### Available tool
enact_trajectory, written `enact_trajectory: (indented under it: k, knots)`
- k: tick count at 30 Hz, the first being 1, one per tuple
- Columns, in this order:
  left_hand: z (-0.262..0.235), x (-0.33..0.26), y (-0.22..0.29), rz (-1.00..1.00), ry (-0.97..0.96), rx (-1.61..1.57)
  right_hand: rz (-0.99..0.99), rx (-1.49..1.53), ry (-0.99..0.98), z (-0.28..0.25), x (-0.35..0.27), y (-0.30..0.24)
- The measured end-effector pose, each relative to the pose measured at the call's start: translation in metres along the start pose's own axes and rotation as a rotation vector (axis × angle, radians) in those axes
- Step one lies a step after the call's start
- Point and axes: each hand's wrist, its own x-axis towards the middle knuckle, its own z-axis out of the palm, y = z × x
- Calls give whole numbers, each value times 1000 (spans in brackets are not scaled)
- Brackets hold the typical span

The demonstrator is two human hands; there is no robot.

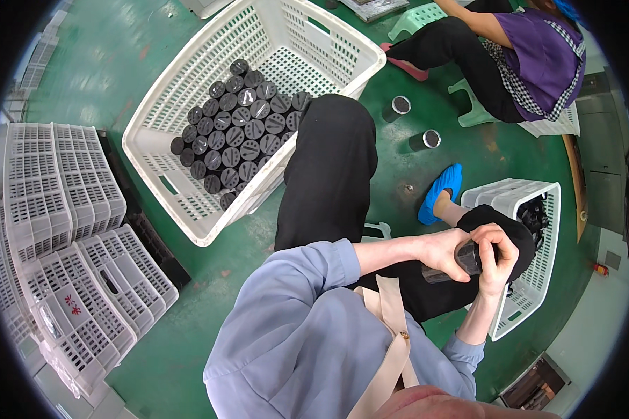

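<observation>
Over my right thigh, both hands are on a cylindrical container with a dark end. My left hand is wrapped around its body, part of which shows below the palm. At the dark end, the curled fingers of my right hand grip the rim. Just beyond my right knee stands a white crate with black parts inside. Left of my knees, a large white basket holds many similar cylinders, their dark slotted round ends facing up.
Two more cylinders stand on the green floor ahead of me. A co-worker in a purple top sits on a green stool at the far right. Stacked white crates line the left side.
</observation>
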Motion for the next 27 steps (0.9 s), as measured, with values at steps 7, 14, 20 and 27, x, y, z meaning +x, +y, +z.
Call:
enact_trajectory:
  k: [7, 14, 20, 27]
  knots:
    - [4, 1, -30, -45, 464, 516, 120, -196, 377, 20, -6, 57]
    - [-10, 0, -47, -71, 658, 654, 185, -317, 484, 36, 17, 93]
    - [-25, 11, -20, -6, 503, 663, 167, -156, 414, 12, 27, 81]
    - [-23, 6, 0, -91, -61, 67, 68, 90, 61, -35, 23, 15]
